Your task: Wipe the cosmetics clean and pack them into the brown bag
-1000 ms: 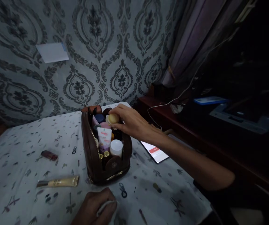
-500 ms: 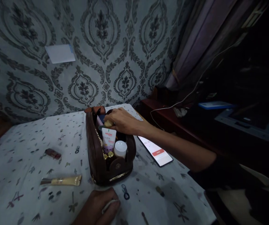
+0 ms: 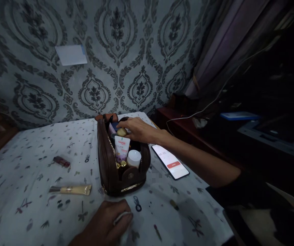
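Over the far part of an open brown toiletry bag (image 3: 108,181), my right hand (image 3: 139,130) has its fingers curled around a gold-coloured round item (image 3: 121,132), whose lower part is hidden. Just beyond the fingertips, a blue and pink box (image 3: 113,128) stands in the bag. Nearer to me in it are a white squeeze tube (image 3: 122,148), a white-lidded jar (image 3: 134,158) and gold-capped small bottles (image 3: 123,164). My left hand (image 3: 111,218) rests closed on the cloth in front of the bag. Something thin and whitish shows between its fingers.
Left of the bag lie a gold tube with a dark end (image 3: 71,189) and a small dark red item (image 3: 61,161). A lit phone (image 3: 171,162) lies on the right. A brown strap-like piece (image 3: 106,117) is behind the bag, near the patterned wall (image 3: 116,68).
The view has shifted slightly. My right fingertips have moved a little away over the gold-coloured item, towards the blue and pink box. The bag's contents and my left hand look about the same.
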{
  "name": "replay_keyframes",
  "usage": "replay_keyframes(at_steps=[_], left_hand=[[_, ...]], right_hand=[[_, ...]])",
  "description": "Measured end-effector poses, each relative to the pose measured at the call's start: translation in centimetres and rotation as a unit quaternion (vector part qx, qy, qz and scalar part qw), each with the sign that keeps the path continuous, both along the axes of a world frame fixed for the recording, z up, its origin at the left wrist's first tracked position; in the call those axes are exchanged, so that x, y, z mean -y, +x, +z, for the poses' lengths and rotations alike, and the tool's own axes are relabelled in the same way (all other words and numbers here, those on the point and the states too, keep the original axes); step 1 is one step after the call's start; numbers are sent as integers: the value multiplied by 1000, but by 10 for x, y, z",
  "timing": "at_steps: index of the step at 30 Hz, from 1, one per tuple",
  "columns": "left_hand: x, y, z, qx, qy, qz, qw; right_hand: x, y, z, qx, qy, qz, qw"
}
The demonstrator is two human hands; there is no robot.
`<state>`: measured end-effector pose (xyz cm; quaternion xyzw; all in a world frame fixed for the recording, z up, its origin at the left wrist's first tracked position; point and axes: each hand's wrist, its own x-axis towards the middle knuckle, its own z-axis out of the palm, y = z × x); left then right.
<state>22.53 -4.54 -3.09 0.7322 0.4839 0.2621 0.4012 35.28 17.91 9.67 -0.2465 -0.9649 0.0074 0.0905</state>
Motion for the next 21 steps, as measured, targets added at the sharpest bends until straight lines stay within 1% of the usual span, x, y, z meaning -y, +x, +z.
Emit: replay_keyframes(at_steps=[2, 4, 6, 8, 9, 11, 13, 14, 15, 16, 17, 19, 21], left_hand=[[0, 0, 5, 10, 24, -2, 1000], [2, -3, 10, 9, 40, 10, 999], [5, -10, 17, 0, 55, 35, 998], [8, -22, 23, -4, 74, 59, 996], [10, -30, 26, -3, 84, 71, 994], [13, -50, 30, -21, 113, 117, 986], [16, -74, 32, -69, 145, 182, 970], [17, -86, 31, -107, 161, 215, 957], [19, -98, 29, -153, 181, 245, 940], [20, -109, 27, -201, 199, 261, 923], [21, -119, 23, -241, 213, 264, 909], [23, -135, 14, -294, 230, 226, 900], [25, -144, 5, -329, 246, 175, 895]], right_hand=[[-2, 4, 0, -14, -6, 6, 1000], [-3, 10, 0, -45, -20, 21, 999], [1, 16, -1, -107, -22, 41, 993], [12, 22, -2, -202, 19, 46, 978], [21, 24, -2, -246, 39, 44, 968], [44, 27, -2, -318, 58, 38, 946], [74, 27, -5, -370, 61, 41, 926], [90, 25, -8, -386, 57, 50, 919], [105, 22, -13, -392, 44, 67, 916], [119, 17, -20, -394, 28, 91, 914], [132, 12, -29, -391, 8, 113, 913], [151, -3, -50, -381, -34, 150, 912], [164, -18, -74, -356, -109, 156, 915]])
